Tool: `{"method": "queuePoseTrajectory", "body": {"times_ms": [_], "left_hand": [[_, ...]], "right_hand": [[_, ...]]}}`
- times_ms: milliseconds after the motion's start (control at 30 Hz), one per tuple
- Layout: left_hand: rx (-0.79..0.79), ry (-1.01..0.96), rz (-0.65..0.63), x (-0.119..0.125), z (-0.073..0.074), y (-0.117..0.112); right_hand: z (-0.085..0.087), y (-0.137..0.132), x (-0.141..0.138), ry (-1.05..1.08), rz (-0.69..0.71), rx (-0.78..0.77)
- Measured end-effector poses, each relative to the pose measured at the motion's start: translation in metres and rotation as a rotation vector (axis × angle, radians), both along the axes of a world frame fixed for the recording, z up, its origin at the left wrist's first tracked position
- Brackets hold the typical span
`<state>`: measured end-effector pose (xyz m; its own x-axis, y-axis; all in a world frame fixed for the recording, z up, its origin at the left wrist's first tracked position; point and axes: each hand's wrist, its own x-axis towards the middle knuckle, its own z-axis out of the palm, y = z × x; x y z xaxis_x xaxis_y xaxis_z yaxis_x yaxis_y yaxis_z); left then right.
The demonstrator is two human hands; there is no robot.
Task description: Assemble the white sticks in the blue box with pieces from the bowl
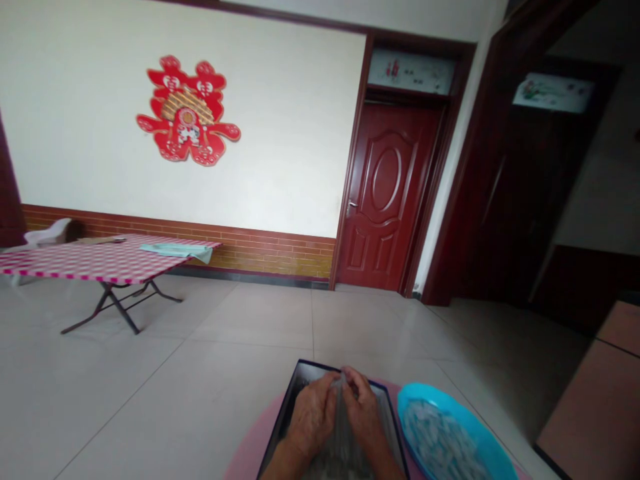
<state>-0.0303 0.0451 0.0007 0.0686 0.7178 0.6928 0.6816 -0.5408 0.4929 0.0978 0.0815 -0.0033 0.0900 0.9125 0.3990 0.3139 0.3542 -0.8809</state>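
Side by side, my left hand (314, 410) and my right hand (362, 408) are over a shallow box (283, 408) with dark edges and a pale inside. Between them, the fingertips of both hands pinch thin, see-through plastic (341, 427) that looks like a bag or film and hangs down into the box. The blur hides its exact kind. To the right of my right hand stands a bright blue basin (467, 408) holding many small, pale, wrapped-looking pieces (443, 440). My wrists cover part of the box's contents.
Box and basin rest on a round pink surface (250, 437). A folding table (100, 261) with a pink checked cover stands at left, a pale green cloth (177, 250) on it. Beyond the tiled floor (250, 320) is a red door (390, 193). A pinkish cabinet (590, 393) is at right.
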Motion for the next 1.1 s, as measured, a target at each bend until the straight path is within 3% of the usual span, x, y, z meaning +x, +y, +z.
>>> {"method": "queuePoseTrajectory", "body": {"times_ms": [233, 600, 700, 867, 1100], "left_hand": [[-0.089, 0.007, 0.054, -0.002, 0.004, -0.002], [0.032, 0.012, 0.124, -0.002, -0.004, 0.003], [0.023, 0.03, 0.115, -0.002, -0.004, 0.003], [0.02, 0.05, 0.094, -0.002, -0.006, 0.002], [-0.002, 0.049, 0.076, -0.002, -0.009, 0.003]], "right_hand": [[0.005, -0.007, -0.003, -0.003, -0.037, 0.032], [0.011, -0.011, 0.001, 0.063, 0.032, -0.067], [0.01, -0.009, 0.002, 0.113, 0.073, -0.116], [0.014, -0.011, 0.0, 0.182, 0.008, -0.101], [0.021, -0.018, -0.002, 0.123, 0.075, -0.118]]}}
